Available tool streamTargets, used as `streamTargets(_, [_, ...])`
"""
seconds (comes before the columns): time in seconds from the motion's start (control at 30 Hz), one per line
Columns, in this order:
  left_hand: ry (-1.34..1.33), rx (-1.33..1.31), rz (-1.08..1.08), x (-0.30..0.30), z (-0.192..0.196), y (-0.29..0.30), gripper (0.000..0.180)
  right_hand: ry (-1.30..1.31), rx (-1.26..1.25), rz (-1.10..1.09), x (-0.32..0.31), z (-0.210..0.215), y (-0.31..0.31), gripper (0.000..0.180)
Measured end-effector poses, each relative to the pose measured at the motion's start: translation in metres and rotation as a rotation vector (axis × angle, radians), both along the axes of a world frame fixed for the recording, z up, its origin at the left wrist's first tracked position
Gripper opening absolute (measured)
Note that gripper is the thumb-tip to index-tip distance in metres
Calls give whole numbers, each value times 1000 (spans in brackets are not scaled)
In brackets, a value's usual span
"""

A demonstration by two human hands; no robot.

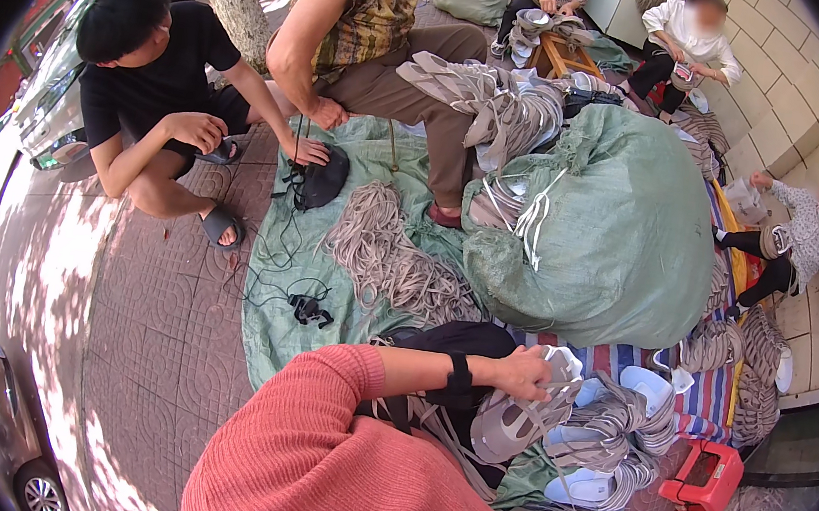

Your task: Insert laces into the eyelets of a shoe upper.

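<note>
The left hand (pixel 524 372) has its grip closed on the top of a grey sandal (pixel 515 421) with woven straps, which sits in the person's lap. The right hand is hidden, so its grip cannot be told. The left arm in a pink sleeve (pixel 316 385) reaches across the body with the wrist bent down. Just right of the sandal lies a pile of finished-looking sandals (pixel 614 447), so some work seems done. Up and left of the sandal is a heap of loose straps (pixel 385 253), and beyond it a big green sack (pixel 612 227), so I think lots is left
</note>
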State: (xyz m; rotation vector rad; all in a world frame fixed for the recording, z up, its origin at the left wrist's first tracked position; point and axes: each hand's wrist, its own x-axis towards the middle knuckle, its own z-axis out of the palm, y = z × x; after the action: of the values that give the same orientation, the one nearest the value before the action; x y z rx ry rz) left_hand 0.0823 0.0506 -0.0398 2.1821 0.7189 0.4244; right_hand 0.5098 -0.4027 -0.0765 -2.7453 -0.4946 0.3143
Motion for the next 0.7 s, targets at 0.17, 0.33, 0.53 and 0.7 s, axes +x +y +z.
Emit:
streamTargets(0.17, [-609,-749,227,-39,25,25,16,9,-98,-118,-6,26,-22,45])
streamTargets(0.33, [-999,-929,548,-151,63,60,13,5,241,-574,-47,60,7,25])
streamTargets(0.53, [-1354,-997,785,-327,90,67,16,3,539,-724,-22,43,13,29])
streamTargets(0.7, [-1375,-873,1141,-443,89,37,25,-170,129,-679,-61,94,67,39])
